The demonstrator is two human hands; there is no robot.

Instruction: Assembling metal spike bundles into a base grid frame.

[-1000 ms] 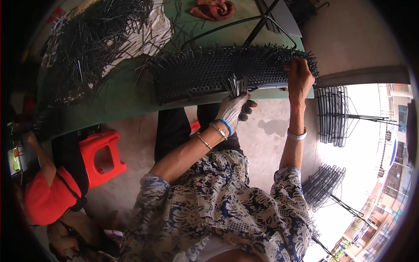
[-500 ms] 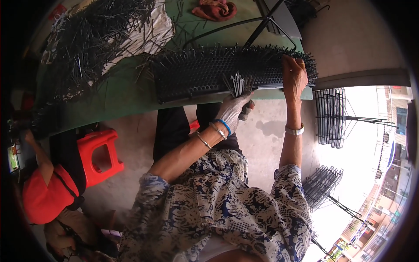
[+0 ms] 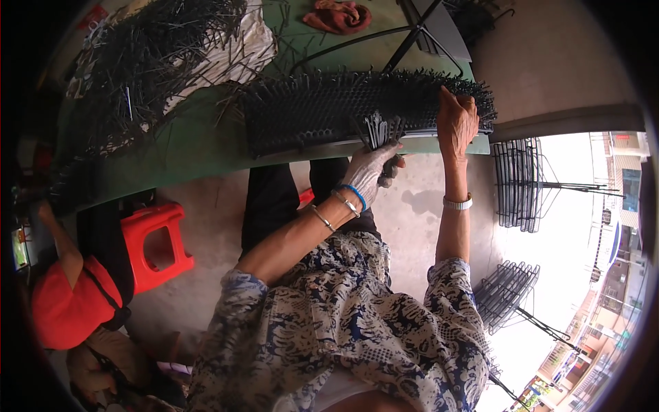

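Observation:
A long black perforated rack (image 3: 309, 113) lies along the table's near edge, its far side bristling with thin dark rods. My left hand (image 3: 371, 172), in a grey glove or darkly smudged, is closed around a bundle of short thin metal rods (image 3: 377, 130) just in front of the rack. At the rack's right part, my right hand (image 3: 458, 123) is pinched closed over the bristling far rows. What its fingertips hold, if anything, is too small to make out.
The green table (image 3: 206, 158) carries a heap of loose black rods (image 3: 158, 62) on a whitish sack and a reddish cloth (image 3: 338, 16). A black metal stand (image 3: 419, 29) rises behind the rack. A red stool (image 3: 156, 247) and another person (image 3: 72, 295) are at left.
My right hand has shifted slightly left along the rack. My left hand, with its bundle of rods, has barely moved.

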